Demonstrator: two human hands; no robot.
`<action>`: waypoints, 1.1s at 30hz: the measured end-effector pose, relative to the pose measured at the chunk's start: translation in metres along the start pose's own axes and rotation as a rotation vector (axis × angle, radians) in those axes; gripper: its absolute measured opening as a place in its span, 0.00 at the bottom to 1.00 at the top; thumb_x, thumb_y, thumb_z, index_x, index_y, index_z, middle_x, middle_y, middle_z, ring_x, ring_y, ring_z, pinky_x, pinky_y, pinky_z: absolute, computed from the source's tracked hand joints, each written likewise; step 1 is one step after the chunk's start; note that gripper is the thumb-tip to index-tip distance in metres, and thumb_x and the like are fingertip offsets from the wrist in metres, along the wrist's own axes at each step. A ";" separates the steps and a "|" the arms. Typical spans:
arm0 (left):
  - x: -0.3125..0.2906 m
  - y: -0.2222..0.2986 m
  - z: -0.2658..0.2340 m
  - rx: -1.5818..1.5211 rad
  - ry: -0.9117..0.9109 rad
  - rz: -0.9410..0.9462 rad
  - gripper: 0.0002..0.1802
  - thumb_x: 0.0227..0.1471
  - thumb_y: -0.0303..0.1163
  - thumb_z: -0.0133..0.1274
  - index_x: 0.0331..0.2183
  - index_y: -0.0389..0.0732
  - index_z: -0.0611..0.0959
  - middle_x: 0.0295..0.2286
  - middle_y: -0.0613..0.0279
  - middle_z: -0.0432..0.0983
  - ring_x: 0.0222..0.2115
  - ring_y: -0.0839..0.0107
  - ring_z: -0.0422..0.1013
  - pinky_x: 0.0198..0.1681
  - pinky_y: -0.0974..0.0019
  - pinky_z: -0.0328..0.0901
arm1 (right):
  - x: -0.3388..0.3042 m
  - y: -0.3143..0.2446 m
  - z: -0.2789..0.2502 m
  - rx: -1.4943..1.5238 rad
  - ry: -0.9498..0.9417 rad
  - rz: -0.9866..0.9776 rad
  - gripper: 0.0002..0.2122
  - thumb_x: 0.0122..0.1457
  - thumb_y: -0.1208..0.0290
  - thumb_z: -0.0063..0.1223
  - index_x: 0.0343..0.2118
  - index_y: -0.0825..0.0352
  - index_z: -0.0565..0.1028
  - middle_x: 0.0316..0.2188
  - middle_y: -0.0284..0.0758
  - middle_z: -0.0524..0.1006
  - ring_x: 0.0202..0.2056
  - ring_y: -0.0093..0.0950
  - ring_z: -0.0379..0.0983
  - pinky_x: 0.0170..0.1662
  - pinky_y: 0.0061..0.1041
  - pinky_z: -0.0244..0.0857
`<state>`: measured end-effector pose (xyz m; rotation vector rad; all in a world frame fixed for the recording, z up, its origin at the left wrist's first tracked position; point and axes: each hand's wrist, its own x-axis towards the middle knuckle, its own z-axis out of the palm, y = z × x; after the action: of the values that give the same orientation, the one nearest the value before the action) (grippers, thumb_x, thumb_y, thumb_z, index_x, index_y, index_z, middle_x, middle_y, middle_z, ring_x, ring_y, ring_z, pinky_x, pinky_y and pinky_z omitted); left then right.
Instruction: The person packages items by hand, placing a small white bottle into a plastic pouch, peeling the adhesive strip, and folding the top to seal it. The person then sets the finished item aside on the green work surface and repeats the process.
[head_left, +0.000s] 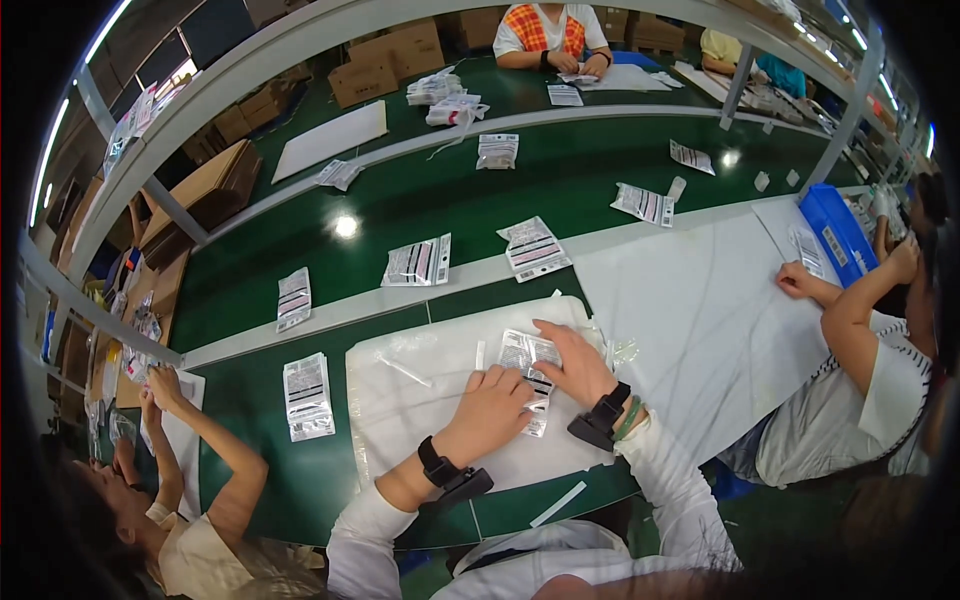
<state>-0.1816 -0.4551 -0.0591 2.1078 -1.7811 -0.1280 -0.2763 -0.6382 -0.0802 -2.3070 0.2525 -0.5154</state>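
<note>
A silver plastic pouch with dark printing (528, 346) lies on a white padded sheet (400, 435) in front of me. My left hand (490, 408) rests on the pouch's lower left part, its slightly bent fingers lying over it and covering some of it. At the upper right edge, my right hand (575, 368) has its thumb and forefinger around the pouch. A clear narrow strip (404, 371) lies on the sheet left of my hands. Farther left, a stack of similar pouches (308, 397) sits on the green tabletop.
Several pouches lie along a green conveyor belt (350, 250) and its pale rail. A white board (680, 300) is to the right, near a blue bin (838, 235). Co-workers sit left, right and across. A white strip (558, 504) lies at the near edge.
</note>
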 end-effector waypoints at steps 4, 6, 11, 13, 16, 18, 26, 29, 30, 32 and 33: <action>0.012 -0.001 0.004 0.126 0.147 0.095 0.15 0.43 0.37 0.62 0.35 0.48 0.77 0.38 0.65 0.73 0.39 0.62 0.70 0.42 0.64 0.63 | 0.000 0.009 -0.002 -0.315 0.006 -0.392 0.21 0.52 0.76 0.58 0.51 0.68 0.73 0.47 0.41 0.74 0.52 0.38 0.70 0.53 0.32 0.66; 0.013 -0.006 0.007 -0.035 0.055 0.088 0.13 0.44 0.37 0.62 0.34 0.48 0.77 0.35 0.66 0.74 0.38 0.63 0.71 0.43 0.62 0.63 | -0.002 0.013 -0.001 -0.214 -0.116 -0.359 0.20 0.52 0.77 0.57 0.50 0.67 0.74 0.48 0.40 0.74 0.53 0.38 0.69 0.54 0.31 0.66; 0.026 -0.013 0.005 -0.163 0.050 0.307 0.08 0.47 0.36 0.60 0.31 0.49 0.78 0.29 0.67 0.74 0.36 0.66 0.72 0.41 0.60 0.67 | -0.002 0.023 -0.008 0.130 -0.398 -0.251 0.18 0.52 0.78 0.53 0.49 0.65 0.76 0.53 0.36 0.73 0.56 0.35 0.67 0.57 0.29 0.64; 0.021 -0.014 0.008 -0.151 0.024 0.297 0.08 0.47 0.35 0.60 0.31 0.49 0.78 0.30 0.67 0.75 0.36 0.66 0.72 0.40 0.61 0.68 | 0.000 0.028 -0.009 0.200 -0.415 -0.232 0.19 0.52 0.79 0.53 0.49 0.64 0.75 0.54 0.35 0.72 0.57 0.34 0.66 0.57 0.28 0.64; 0.013 -0.014 0.013 -0.131 -0.032 0.283 0.06 0.48 0.35 0.59 0.30 0.49 0.78 0.30 0.67 0.75 0.36 0.67 0.73 0.38 0.62 0.69 | 0.003 0.039 -0.007 -0.067 -0.427 -0.502 0.23 0.54 0.68 0.58 0.55 0.61 0.73 0.58 0.32 0.69 0.61 0.33 0.62 0.60 0.31 0.61; -0.001 -0.009 0.007 -0.018 -0.092 0.273 0.06 0.49 0.33 0.59 0.32 0.49 0.79 0.31 0.67 0.76 0.36 0.67 0.73 0.37 0.63 0.70 | -0.001 0.034 -0.011 -0.087 -0.425 -0.479 0.27 0.51 0.63 0.60 0.56 0.60 0.71 0.59 0.31 0.68 0.62 0.33 0.60 0.61 0.32 0.59; -0.036 0.003 -0.014 -0.331 -0.032 0.124 0.12 0.49 0.29 0.59 0.39 0.48 0.82 0.41 0.67 0.76 0.40 0.64 0.74 0.42 0.63 0.71 | -0.010 0.019 -0.029 -0.203 -0.451 -0.393 0.51 0.33 0.39 0.68 0.63 0.57 0.62 0.63 0.30 0.64 0.65 0.34 0.56 0.62 0.36 0.54; -0.022 -0.001 -0.021 -0.360 -0.051 0.101 0.14 0.48 0.28 0.59 0.41 0.47 0.81 0.44 0.67 0.75 0.43 0.63 0.73 0.44 0.62 0.70 | -0.010 0.020 -0.032 -0.208 -0.440 -0.394 0.54 0.31 0.39 0.69 0.64 0.58 0.60 0.63 0.33 0.64 0.65 0.35 0.56 0.62 0.35 0.53; -0.011 -0.003 -0.025 -0.308 -0.072 0.084 0.15 0.48 0.28 0.59 0.41 0.46 0.81 0.46 0.66 0.75 0.45 0.62 0.72 0.45 0.62 0.70 | -0.010 0.020 -0.033 -0.213 -0.453 -0.374 0.55 0.31 0.39 0.69 0.65 0.59 0.59 0.63 0.35 0.63 0.65 0.35 0.56 0.62 0.35 0.52; 0.001 -0.003 -0.025 -0.253 -0.087 0.074 0.16 0.47 0.28 0.59 0.41 0.46 0.81 0.47 0.66 0.74 0.46 0.62 0.71 0.46 0.62 0.70 | -0.011 0.018 -0.037 -0.227 -0.473 -0.331 0.58 0.30 0.39 0.70 0.66 0.60 0.56 0.63 0.38 0.63 0.65 0.36 0.55 0.63 0.35 0.51; 0.008 -0.004 -0.019 -0.137 -0.045 0.116 0.17 0.46 0.28 0.58 0.42 0.46 0.80 0.47 0.66 0.74 0.46 0.62 0.72 0.46 0.62 0.70 | -0.012 0.017 -0.037 -0.236 -0.468 -0.332 0.58 0.30 0.39 0.70 0.66 0.60 0.56 0.63 0.38 0.63 0.65 0.36 0.55 0.63 0.35 0.51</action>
<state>-0.1701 -0.4576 -0.0413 1.9162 -1.8593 -0.2607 -0.3036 -0.6696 -0.0723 -2.6356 -0.3164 -0.0916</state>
